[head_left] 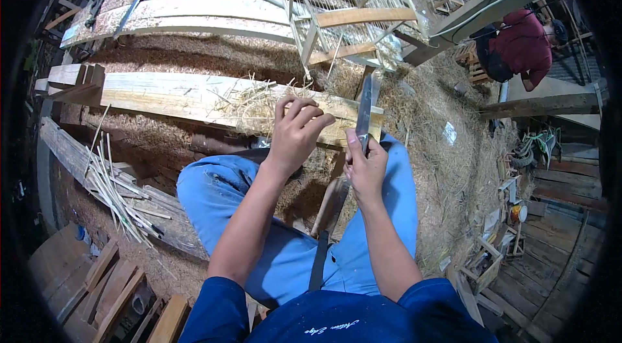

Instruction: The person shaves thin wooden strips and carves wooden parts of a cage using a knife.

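Note:
My right hand (367, 168) is closed round the handle of a knife (366, 106), whose broad metal blade points up and away from me across the plank's right end. My left hand (297, 132) is over the wooden plank (175, 93), to the left of the knife. Its fingers are bent and slightly apart, and I see nothing held in them; the thumb is mostly hidden. Thin curled shavings (249, 103) lie on the plank beside my left hand.
Thin pale strips (113, 187) lie on a weathered board at left. Beyond the plank stands a slatted wooden frame (363, 17). Another long knife (139, 2) rests on the far boards. A person in a dark red shirt (525, 41) is at upper right. Shavings cover the ground.

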Tool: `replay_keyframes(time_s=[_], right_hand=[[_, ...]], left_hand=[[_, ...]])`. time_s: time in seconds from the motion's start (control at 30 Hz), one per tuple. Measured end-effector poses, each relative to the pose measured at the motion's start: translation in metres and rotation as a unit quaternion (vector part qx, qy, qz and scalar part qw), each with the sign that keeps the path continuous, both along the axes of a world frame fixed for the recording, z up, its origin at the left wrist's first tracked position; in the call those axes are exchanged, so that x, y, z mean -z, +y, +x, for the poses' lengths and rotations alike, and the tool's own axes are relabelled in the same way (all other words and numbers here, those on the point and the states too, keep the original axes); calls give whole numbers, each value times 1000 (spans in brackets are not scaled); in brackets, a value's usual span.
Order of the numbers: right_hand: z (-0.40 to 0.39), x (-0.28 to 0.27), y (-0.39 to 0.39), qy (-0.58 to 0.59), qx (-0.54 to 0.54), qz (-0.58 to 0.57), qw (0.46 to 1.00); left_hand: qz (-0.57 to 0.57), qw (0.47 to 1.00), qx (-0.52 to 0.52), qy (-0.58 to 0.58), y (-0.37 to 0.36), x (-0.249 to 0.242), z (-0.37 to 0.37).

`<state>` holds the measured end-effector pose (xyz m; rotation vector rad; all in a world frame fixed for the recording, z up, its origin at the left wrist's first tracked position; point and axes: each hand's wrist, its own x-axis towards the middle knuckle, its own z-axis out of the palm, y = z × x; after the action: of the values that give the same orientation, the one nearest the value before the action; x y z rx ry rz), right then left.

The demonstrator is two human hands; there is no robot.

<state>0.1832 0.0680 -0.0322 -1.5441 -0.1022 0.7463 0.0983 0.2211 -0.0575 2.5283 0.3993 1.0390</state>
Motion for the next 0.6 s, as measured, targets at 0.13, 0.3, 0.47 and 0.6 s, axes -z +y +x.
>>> replay_keyframes(time_s=[0.13, 0.3, 0.47, 0.6], right_hand=[[-2, -4, 13, -24, -10, 28, 999], [-4, -16, 15, -47, 21, 25, 998], [5, -9, -4, -12, -17, 44, 999], [15, 5, -21, -183, -34, -10, 982]], left_hand=[[21, 1000, 9, -12, -8, -11, -2], [47, 997, 27, -51, -15, -27, -7], [57, 996, 42, -49, -26, -32, -9], [54, 996, 59, -38, -31, -33, -11]])
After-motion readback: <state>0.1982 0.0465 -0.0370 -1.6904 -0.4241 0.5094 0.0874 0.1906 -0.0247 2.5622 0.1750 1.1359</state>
